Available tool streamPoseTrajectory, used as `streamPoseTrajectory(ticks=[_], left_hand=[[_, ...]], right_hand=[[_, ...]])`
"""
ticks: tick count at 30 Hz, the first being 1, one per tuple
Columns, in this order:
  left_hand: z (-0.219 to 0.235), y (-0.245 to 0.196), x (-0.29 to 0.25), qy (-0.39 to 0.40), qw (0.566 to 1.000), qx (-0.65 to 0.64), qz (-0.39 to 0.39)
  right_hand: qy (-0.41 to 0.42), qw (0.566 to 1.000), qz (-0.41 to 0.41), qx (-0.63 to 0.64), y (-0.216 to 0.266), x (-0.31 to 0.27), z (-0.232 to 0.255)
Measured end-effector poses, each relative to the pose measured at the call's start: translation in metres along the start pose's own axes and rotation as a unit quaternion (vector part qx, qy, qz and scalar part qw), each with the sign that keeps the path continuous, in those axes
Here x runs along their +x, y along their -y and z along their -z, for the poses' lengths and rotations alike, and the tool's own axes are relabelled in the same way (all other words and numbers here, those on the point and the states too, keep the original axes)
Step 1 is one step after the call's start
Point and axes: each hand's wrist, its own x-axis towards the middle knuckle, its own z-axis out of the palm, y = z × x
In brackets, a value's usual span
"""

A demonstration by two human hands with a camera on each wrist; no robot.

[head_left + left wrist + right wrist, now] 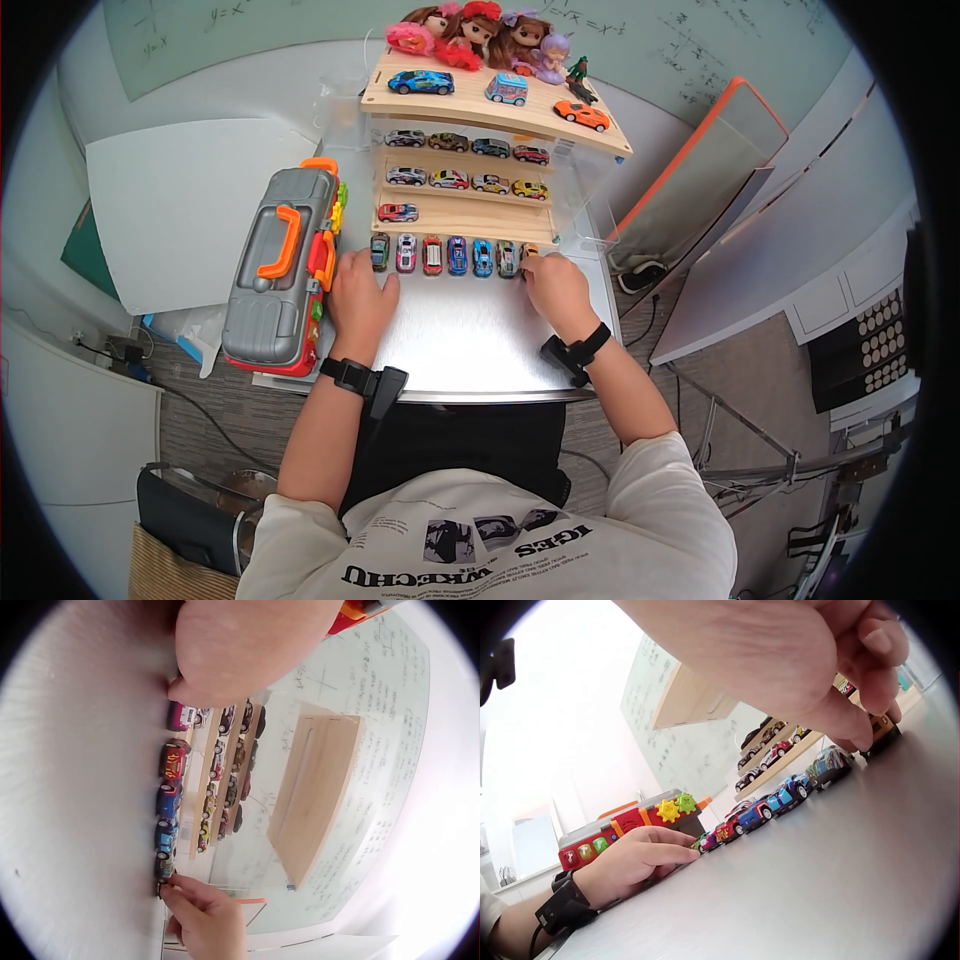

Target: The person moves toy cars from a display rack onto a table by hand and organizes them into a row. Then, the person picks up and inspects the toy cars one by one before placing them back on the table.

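Several toy cars (445, 255) stand in a row on the metal table (470, 340), in front of a wooden shelf (470, 195). My left hand (372, 262) lies flat at the row's left end, its straight fingers touching the greenish end car (700, 842). At the right end my right hand (870, 712) pinches a small brown-orange car (885, 727) that stands on the table. In the left wrist view the left hand (176, 694) covers its end car, and the right hand (174, 889) holds the far one.
The shelf carries more toy cars on three tiers, with dolls (470, 30) behind the top board. A grey and orange toy case (275, 270) lies left of my left hand. A white board (180, 200) lies further left. The table's near edge is in front of me.
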Motion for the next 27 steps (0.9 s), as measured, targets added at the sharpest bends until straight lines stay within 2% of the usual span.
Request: streamPoseTrajectory(ticks=[1, 27], left_hand=[[0.0014, -0.0012, 0.0005, 0.022, 0.999, -0.006, 0.023], [0.0021, -0.0018, 0.0010, 0.024, 0.999, -0.007, 0.025]], right_hand=[[-0.001, 1.000, -0.002, 0.004, -0.0001, 0.0003, -0.0009], [0.010, 1.000, -0.010, 0.004, 0.0026, 0.0003, 0.0012]])
